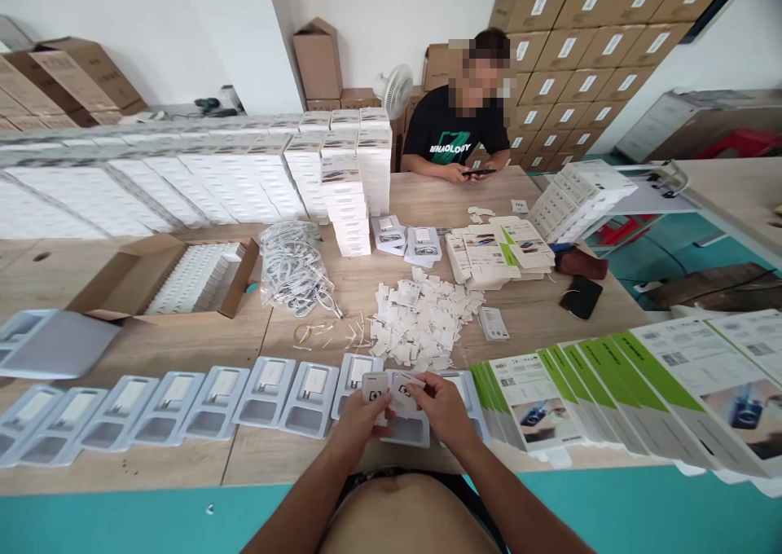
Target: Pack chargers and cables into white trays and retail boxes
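My left hand [356,419] is closed on a white card [375,386] printed with a black bracket-and-bolt symbol. A second white card [403,389] with the same symbol is pinched by the fingers of my right hand [445,411], close beside the first. Both hands hover over grey-blue plastic trays [408,432] at the table's near edge. More such trays stretch left in a row, each with a white charger [314,380] in its upper pocket. Just beyond my hands spreads a heap of small white folded papers [421,322].
Green-and-white flat boxes [648,383] stand in an overlapping row at right. Bagged white cables [293,265] lie left of centre, beside an open carton [238,281] of chargers. White boxes [345,212] are stacked behind. Across the table, a person [458,130] holds a phone.
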A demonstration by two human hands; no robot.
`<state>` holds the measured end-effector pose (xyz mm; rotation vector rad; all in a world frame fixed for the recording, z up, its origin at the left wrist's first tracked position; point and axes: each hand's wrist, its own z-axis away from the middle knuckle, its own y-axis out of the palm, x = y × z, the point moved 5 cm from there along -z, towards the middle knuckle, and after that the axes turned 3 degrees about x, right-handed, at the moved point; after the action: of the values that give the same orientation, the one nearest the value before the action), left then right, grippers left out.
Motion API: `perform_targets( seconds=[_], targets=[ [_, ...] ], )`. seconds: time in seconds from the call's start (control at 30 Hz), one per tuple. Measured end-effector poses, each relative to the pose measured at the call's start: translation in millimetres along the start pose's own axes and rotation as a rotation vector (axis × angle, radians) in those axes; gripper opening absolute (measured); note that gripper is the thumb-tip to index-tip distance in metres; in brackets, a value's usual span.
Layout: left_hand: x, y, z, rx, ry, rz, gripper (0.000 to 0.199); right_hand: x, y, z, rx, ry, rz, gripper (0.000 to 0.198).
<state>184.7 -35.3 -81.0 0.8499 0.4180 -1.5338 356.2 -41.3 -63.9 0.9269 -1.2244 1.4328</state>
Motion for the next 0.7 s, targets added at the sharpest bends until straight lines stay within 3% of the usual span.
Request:
perform_targets(
  seconds=[0.07, 0.17, 0.23, 0.37, 0.53, 0.7],
  targets=[
    [-1, -2, 0, -0.034, -0.015, 0.029, 0.048, 14, -3, 10, -0.063, -0.207, 0.159, 0.020],
    [-7, 3, 4, 0.024, -0.005, 0.096, 0.050, 26, 6, 28, 0.040, -0.521, 0.408, 0.023],
    [-11, 6, 6, 0.063, 0.029, 0.116, 0.049, 23, 11, 33, 0.081, -0.568, 0.463, 0.021],
    [-14, 6, 9, 0.041, 0.063, 0.064, 0.045, 11, 4, 26, -0.071, -0.337, 0.309, 0.012],
    [-18, 9, 15, 0.080, 0.066, 0.020, 0.036, 6, 6, 13, 0.018, -0.111, 0.057, 0.017],
    [-20, 10, 16, 0.037, 0.092, -0.046, 0.037, 1, 8, 10, 0.007, -0.003, -0.064, 0.020]
  ],
)
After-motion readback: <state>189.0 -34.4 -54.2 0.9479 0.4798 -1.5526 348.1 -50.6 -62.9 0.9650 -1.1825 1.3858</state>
